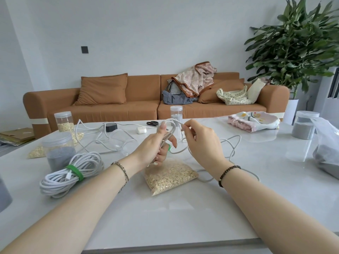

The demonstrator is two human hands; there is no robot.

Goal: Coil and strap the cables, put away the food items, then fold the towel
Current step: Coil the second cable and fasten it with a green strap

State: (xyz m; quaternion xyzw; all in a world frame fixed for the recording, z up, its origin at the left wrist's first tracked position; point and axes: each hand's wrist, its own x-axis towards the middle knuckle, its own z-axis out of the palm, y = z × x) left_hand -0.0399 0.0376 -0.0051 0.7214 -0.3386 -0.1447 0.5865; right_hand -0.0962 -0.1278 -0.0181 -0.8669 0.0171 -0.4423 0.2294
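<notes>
My left hand (156, 147) has its grip closed around a bundle of white cable (233, 143) loops, thumb upright along them, above the middle of the desk (165, 217). A bit of green shows between the fingers; it may be a strap, but I cannot tell for sure. My right hand (200, 142) pinches the top of the loop between thumb and forefinger, its grip closed on the same cable just beside the left thumb. The loose rest of the cable trails from my hands across the desk toward its right side, curling back under my right wrist.

Directly below my hands lies a clear bag of oats (170, 176), flat on the desk. Near the left edge sits a coiled cable (71, 173) already bound with a green strap (75, 172). Behind it stands a jar of grey grains (58, 151), and further back toward the far left corner a jar of oats (63, 121) with two smaller oat bags beside it. Another white cable sprawls along the far edge next to a small black box (111, 127), a white earbud case (141, 130) and scissors (152, 123). The towel (254, 121), pink and white, lies crumpled at the far right. A grey-filled jar (304, 125) and a clear bag of grey grains (326, 149) sit by the right edge.
</notes>
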